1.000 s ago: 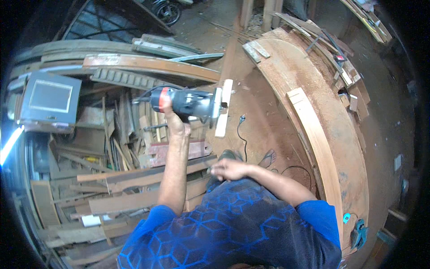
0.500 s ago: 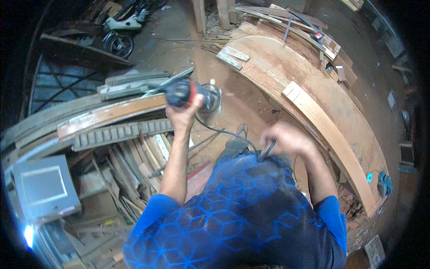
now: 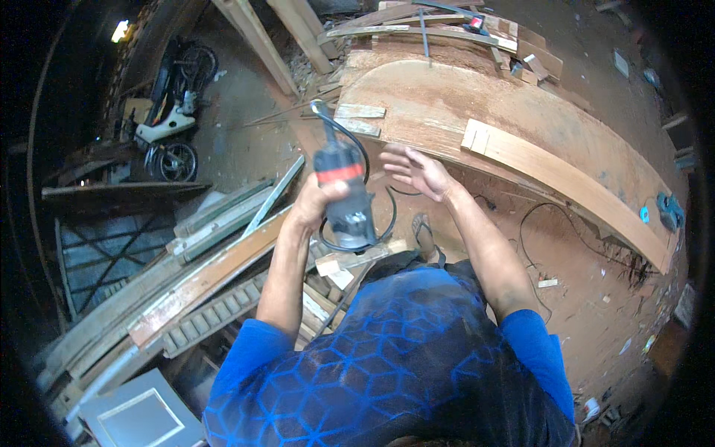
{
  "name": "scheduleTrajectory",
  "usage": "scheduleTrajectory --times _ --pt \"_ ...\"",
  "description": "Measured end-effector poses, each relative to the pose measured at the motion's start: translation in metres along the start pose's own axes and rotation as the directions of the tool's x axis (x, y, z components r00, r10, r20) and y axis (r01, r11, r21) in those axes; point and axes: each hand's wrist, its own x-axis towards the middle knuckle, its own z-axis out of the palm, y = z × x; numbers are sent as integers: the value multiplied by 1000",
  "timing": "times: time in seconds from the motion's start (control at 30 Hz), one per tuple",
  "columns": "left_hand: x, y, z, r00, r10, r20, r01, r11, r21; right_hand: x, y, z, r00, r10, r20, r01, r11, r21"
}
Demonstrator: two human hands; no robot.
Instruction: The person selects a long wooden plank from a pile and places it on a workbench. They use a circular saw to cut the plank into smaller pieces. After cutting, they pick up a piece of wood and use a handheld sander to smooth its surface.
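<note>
My left hand (image 3: 320, 200) is wrapped round a trim router (image 3: 350, 217), a black cylindrical power tool with a red band and a greyish base. It is held over the floor in front of my chest, somewhat blurred. The router's black cord (image 3: 364, 153) rises from its top end and loops round beside and under it. To the right of the tool, my right hand (image 3: 424, 176) is open, fingers stretched out toward the cord, with nothing in it. That hand is close to the near edge of a wooden workbench (image 3: 439, 97).
A long pale plank (image 3: 566, 188) lies along the bench's near edge, a blue clamp (image 3: 670, 212) at its right end. Stacked boards (image 3: 208, 279) fill the left side. A grey framed panel (image 3: 141, 413) sits lower left. A motorbike (image 3: 175, 123) stands far left.
The router has swung upright and come nearer my body. My right hand has let go of the cord, moved forward and left, and opened. My view has turned to the right.
</note>
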Motion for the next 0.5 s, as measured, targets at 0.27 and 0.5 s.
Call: scheduleTrajectory --times 0.27,0.5 --pt "22 48 5 947 -31 321 -146 847 510 -23 -1 8 950 310 -18 -258 755 -603" --pt "36 64 -40 930 207 302 -312 880 358 -2 10 23 991 -133 13 121 854 -506"
